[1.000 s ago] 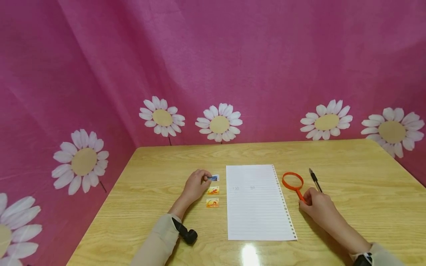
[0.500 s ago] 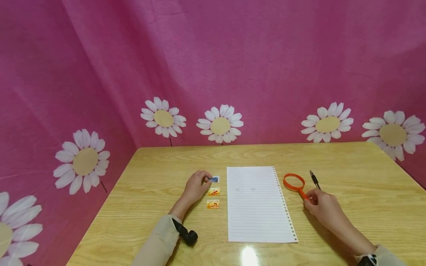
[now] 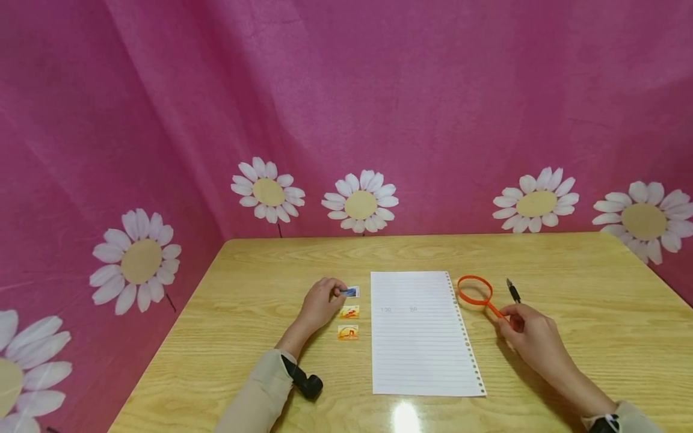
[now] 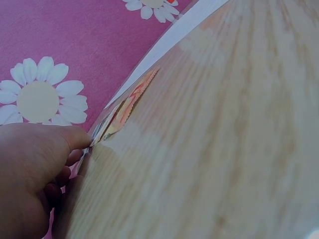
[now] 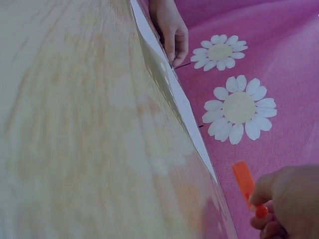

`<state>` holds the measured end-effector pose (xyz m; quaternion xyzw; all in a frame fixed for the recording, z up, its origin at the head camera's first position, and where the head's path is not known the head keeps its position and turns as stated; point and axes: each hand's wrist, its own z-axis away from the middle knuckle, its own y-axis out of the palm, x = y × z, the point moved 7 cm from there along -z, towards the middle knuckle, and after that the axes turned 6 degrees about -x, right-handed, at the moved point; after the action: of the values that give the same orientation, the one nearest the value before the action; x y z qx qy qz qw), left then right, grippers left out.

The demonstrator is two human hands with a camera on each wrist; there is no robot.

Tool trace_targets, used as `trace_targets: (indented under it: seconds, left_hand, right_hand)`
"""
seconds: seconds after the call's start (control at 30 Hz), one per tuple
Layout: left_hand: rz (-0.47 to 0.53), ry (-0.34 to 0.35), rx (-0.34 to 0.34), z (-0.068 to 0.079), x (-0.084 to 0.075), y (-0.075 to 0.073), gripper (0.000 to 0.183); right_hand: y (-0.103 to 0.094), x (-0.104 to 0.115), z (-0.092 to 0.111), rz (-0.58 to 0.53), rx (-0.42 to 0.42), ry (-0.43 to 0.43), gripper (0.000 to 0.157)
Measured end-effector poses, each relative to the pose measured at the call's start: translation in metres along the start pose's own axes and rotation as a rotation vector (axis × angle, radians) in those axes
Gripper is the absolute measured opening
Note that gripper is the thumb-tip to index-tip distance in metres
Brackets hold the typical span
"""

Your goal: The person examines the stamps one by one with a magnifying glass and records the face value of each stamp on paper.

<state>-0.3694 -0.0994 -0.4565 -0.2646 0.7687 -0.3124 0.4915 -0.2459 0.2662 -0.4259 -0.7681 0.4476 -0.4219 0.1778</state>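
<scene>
Orange magnifier (image 3: 491,308), right of frame: handle pinched in the right hand (image 3: 535,338), fingers curled. Left hand (image 3: 322,304), centre, pinches the edge of the blue stamp (image 3: 353,292), above two yellow stamps (image 3: 349,333). Paper (image 3: 422,361), lower centre: two faint numbers written, lines below blank; judged part done.

Wood-grain table (image 3: 260,264) | 1 lined sheet (image 3: 428,355) | 2 yellow stamps (image 3: 348,333) | 1 blue stamp (image 3: 353,292) | 1 pen (image 3: 514,291)

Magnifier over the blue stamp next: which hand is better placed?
Right, likely: the right hand holds the magnifier, while the left hand touches the blue stamp on the other side of the paper.
</scene>
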Motion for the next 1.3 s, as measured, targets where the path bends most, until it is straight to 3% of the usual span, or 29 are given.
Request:
trace_targets:
  seconds: [0.3,0.67,1.3]
  left_hand:
    - [0.004,-0.017,0.007,0.001,0.001,0.000,0.007]
    - [0.010,0.002,0.005,0.000,0.001,0.000,0.009]
    - [0.000,0.006,0.004,-0.001,0.003,0.001,0.009]
  right_hand:
    - [-0.003,0.010,-0.002,-0.035,-0.061,-0.070,0.020]
    - [-0.002,0.030,-0.002,-0.123,-0.143,-0.303,0.032]
    - [0.006,0.037,-0.004,-0.158,-0.126,-0.343,0.035]
